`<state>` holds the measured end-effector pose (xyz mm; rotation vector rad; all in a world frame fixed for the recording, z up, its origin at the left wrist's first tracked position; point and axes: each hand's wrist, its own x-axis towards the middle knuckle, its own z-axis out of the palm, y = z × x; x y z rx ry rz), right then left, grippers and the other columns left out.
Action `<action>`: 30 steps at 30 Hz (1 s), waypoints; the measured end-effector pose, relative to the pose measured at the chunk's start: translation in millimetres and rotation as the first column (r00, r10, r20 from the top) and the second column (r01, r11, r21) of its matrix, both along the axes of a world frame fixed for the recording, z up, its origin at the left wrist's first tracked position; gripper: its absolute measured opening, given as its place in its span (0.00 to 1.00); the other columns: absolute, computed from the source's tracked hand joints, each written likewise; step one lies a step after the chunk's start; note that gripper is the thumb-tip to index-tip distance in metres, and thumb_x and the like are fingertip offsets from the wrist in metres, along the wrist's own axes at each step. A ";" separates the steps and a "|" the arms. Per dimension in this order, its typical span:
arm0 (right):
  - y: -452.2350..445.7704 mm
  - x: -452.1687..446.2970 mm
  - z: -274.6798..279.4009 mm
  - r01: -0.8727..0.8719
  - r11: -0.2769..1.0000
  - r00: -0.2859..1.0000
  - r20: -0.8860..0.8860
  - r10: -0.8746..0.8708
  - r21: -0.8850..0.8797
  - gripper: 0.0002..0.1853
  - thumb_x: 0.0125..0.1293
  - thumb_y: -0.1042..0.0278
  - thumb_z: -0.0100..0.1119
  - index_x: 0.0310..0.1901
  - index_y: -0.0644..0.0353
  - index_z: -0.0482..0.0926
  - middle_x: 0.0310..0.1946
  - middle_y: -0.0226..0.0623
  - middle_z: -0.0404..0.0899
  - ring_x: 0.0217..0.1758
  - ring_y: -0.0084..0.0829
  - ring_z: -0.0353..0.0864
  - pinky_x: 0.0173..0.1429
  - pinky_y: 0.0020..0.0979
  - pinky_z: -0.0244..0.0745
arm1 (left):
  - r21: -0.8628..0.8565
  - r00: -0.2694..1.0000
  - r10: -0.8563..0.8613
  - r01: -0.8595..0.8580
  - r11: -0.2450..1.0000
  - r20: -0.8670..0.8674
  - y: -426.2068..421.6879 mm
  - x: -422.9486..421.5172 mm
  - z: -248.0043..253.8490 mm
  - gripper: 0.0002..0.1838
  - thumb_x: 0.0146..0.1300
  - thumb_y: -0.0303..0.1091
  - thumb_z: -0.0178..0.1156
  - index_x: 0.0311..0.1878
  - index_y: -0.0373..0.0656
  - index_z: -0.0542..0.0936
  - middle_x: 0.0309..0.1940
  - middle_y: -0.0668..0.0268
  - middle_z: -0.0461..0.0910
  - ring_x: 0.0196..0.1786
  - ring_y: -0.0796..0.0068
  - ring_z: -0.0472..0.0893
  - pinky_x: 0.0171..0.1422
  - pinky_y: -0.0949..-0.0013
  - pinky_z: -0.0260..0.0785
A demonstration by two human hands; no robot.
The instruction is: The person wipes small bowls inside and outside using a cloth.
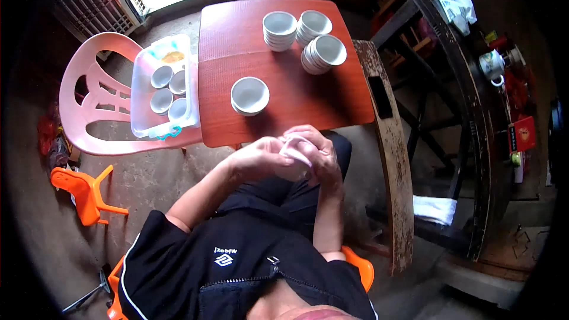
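Observation:
Both my hands are together just below the near edge of the table. My left hand [261, 157] grips the left side of a small white bowl [291, 170]. My right hand [320, 153] wraps round its other side, with a pale pink cloth [301, 147] pressed between the fingers at the bowl's rim. The fingers partly hide bowl and cloth. Beyond them, a short stack of white bowls [249, 96] stands on the red-brown table [231, 38]. Three taller stacks, the left [279, 29], the back right [314, 25] and the tilted front one [324, 54], stand farther back.
A clear plastic bin [137, 106] with several white bowls sits on a pink chair [74, 92] left of the table. A worn wooden bench [394, 201] bearing a black phone [380, 96] borders the right side. A small orange chair [89, 195] stands on the floor at left.

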<state>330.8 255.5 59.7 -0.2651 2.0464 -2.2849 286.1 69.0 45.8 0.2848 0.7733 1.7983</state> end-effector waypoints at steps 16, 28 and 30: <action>3.1 -2.5 -13.7 0.015 0.938 0.995 0.098 0.020 -0.347 0.26 0.64 0.51 0.48 0.52 0.67 0.76 0.46 0.43 0.80 0.48 0.32 0.79 0.53 0.30 0.74 | 0.077 0.954 0.135 -0.161 0.984 0.268 -0.5 5.5 -6.8 0.19 0.57 0.30 0.65 0.51 0.35 0.76 0.48 0.61 0.80 0.50 0.71 0.79 0.58 0.66 0.70; -43.2 8.4 -15.0 0.669 0.737 0.711 -0.372 -0.597 0.097 0.25 0.75 0.56 0.38 0.64 0.66 0.64 0.64 0.54 0.64 0.66 0.47 0.65 0.68 0.39 0.60 | -0.001 0.888 0.423 -0.430 0.903 -0.179 25.5 17.5 -9.3 0.12 0.65 0.30 0.55 0.47 0.32 0.74 0.36 0.61 0.80 0.35 0.73 0.80 0.42 0.70 0.73; -27.6 0.9 -15.0 0.593 0.798 0.795 -0.233 -0.560 0.107 0.20 0.76 0.63 0.35 0.60 0.67 0.69 0.53 0.50 0.76 0.56 0.38 0.77 0.61 0.32 0.69 | -0.102 0.829 0.346 -0.429 0.898 -0.439 24.4 27.5 -10.1 0.07 0.65 0.27 0.56 0.41 0.32 0.76 0.32 0.66 0.77 0.34 0.80 0.75 0.39 0.74 0.69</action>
